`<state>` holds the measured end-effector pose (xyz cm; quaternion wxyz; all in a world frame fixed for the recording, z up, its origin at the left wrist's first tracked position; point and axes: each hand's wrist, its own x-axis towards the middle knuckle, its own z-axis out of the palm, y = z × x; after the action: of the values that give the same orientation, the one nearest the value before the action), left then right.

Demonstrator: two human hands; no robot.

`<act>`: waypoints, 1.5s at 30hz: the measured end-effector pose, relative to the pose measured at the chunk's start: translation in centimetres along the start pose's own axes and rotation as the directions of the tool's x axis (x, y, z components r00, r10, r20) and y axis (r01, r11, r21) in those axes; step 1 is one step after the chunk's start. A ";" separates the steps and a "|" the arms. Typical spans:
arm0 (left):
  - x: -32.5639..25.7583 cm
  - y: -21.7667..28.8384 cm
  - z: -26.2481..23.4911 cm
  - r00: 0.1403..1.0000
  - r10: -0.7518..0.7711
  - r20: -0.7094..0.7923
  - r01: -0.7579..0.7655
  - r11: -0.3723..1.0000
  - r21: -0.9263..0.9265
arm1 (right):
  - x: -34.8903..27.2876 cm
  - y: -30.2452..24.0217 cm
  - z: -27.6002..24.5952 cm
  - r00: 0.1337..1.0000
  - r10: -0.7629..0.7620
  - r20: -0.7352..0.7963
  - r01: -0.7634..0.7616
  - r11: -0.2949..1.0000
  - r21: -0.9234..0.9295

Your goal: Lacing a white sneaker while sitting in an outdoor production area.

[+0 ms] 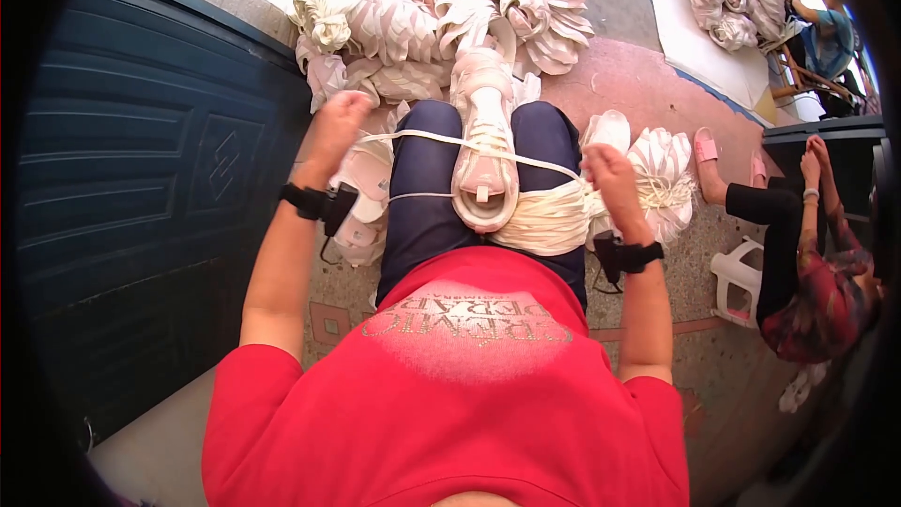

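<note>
A pale pink and white shoe upper (485, 164) lies lengthwise between my thighs, its round opening toward my body. A white shoelace (427, 134) crosses it and stretches out to both sides. My left hand (340, 129), raised beyond my left thigh, is closed on one end of the lace. Off my right thigh, my right hand (615, 178) is closed around the other end. Another thin strand runs from the upper over my left thigh. A thick bundle of cream shoelaces (542, 220) rests on my right thigh, just left of my right hand.
Piles of tied shoe uppers (511, 0) lie ahead of my knees. More uppers (660, 178) sit at my right, others (361, 183) at my left. A dark blue door (169, 150) stands left. A person on the right sits near a white stool (739, 280); another works farther back.
</note>
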<state>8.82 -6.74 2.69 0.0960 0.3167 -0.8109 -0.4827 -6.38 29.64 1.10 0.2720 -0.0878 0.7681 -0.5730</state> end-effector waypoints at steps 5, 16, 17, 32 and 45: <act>-2.9 4.4 7.4 0.894 -0.063 0.443 0.140 0.980 -0.144 | 1.3 -1.0 7.1 0.923 -0.327 0.201 0.369 0.902 -0.224; -3.5 4.5 7.5 0.876 -0.177 0.448 0.225 0.973 -0.056 | 4.0 -4.0 10.4 0.800 -0.223 0.557 0.591 0.448 -0.670; -3.5 4.5 7.4 0.877 -0.178 0.446 0.225 0.973 -0.054 | 4.2 -4.0 10.3 0.799 -0.225 0.557 0.593 0.449 -0.669; -2.0 4.6 10.5 0.901 -0.067 0.428 0.066 0.998 0.016 | 2.8 -1.5 8.8 0.857 -0.359 0.371 0.505 0.731 -0.459; -2.8 4.3 11.1 0.941 -0.008 0.337 -0.032 0.993 0.113 | 1.4 -0.5 9.1 0.909 -0.413 0.054 0.399 0.828 -0.395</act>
<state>4.12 4.39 1.01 -0.0599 0.2297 -0.8441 -0.4808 -2.95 21.29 -0.61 0.1077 -0.2926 0.8363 -0.4510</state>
